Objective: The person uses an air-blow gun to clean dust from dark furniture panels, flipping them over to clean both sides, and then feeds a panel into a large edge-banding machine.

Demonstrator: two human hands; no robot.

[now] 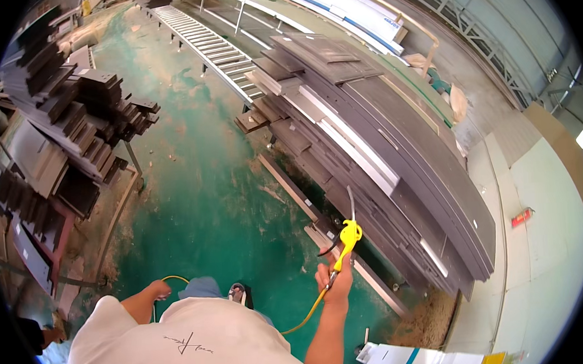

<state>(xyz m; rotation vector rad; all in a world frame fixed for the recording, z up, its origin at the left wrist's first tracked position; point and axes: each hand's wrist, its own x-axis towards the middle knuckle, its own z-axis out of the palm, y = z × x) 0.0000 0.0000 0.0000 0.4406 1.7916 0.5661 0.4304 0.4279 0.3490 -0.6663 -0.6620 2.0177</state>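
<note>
My right hand [334,278] is wrapped round the grip of a yellow air blow gun [350,237]. The gun's thin metal nozzle points up and away, toward a stack of dark boards [397,176] on the right. From the bottom of the gun a yellow air hose [305,318] runs down and left, passing out of sight at my shirt. Low on the left side, my left hand [159,290] is closed round another stretch of that hose, which curves out beside my leg. Its fingers are only partly visible.
A roller conveyor [215,51] runs away beyond the board stack. On the left stands a rack [115,221] piled with dark boards and strips [71,127]. Long bars [362,270] lie low beside the right stack. Sawdust dots the green floor [193,194]. A white-and-teal object [413,359] is at lower right.
</note>
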